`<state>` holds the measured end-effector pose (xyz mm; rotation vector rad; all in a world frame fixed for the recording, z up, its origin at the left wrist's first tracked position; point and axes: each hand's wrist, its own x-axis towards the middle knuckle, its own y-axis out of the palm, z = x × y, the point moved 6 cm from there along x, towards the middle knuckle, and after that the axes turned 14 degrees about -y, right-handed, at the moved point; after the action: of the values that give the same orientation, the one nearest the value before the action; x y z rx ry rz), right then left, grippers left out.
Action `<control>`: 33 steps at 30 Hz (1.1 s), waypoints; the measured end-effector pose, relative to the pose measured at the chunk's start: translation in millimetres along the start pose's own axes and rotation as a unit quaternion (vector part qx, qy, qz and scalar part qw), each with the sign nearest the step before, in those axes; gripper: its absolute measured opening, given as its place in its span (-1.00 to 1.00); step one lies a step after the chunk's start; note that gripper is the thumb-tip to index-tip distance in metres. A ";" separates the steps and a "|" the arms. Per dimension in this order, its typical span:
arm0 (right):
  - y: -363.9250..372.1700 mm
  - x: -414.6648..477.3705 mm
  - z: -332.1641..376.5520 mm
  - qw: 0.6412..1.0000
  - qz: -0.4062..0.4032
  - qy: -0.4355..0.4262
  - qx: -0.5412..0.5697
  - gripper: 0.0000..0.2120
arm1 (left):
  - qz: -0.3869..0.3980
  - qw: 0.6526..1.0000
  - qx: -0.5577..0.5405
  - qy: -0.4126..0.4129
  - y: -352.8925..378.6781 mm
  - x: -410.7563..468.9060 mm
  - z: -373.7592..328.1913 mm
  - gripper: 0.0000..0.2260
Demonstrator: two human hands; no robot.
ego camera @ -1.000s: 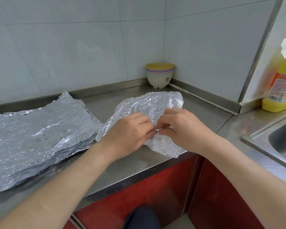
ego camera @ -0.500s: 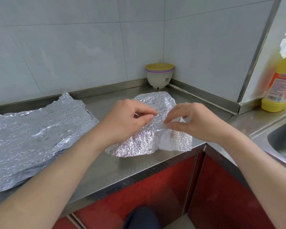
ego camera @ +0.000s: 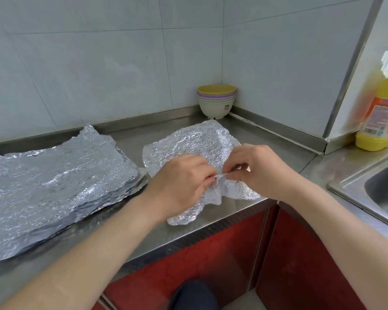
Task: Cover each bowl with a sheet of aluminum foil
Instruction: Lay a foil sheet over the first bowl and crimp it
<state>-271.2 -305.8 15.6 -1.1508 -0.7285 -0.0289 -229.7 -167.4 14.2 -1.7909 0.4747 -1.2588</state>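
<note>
A crumpled sheet of aluminum foil [ego camera: 195,144] lies on the steel counter [ego camera: 276,151] near its front edge. My left hand [ego camera: 179,182] and my right hand [ego camera: 258,168] meet over its near side, and both pinch the foil edge between thumb and fingertips. A stack of several coloured bowls [ego camera: 216,100], yellow on top and white at the bottom, stands in the back corner, apart from the foil. I cannot tell whether anything sits under the sheet.
A pile of foil sheets [ego camera: 54,182] covers the left part of the counter. A yellow detergent bottle [ego camera: 383,108] stands at the right beside a steel sink [ego camera: 372,189]. Tiled walls close the back and right. Red cabinet doors [ego camera: 211,260] are below.
Half a second ago my hands were raised and apart, holding the sheet's edge up. Now they have come back together low over the sheet, pinching its near edge.
</note>
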 end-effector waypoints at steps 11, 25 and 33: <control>-21.2 -8.5 -5.3 0.996 -0.021 0.056 0.071 -0.88 | -0.015 0.980 -0.129 -0.149 -15.0 12.9 -4.6 -0.84; 1.5 -0.7 13.1 1.000 0.010 -0.001 -0.008 -0.88 | 0.007 0.994 -0.070 -0.080 -9.6 -6.0 14.5 -0.82; 2.7 0.1 8.2 0.997 0.026 -0.024 -0.075 -0.88 | -0.002 1.000 0.027 -0.006 4.1 -0.2 1.0 -0.76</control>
<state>-274.3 -297.7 15.2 -1.3179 -0.7479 -0.0121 -228.2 -169.1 10.7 -1.7534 0.4269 -1.2524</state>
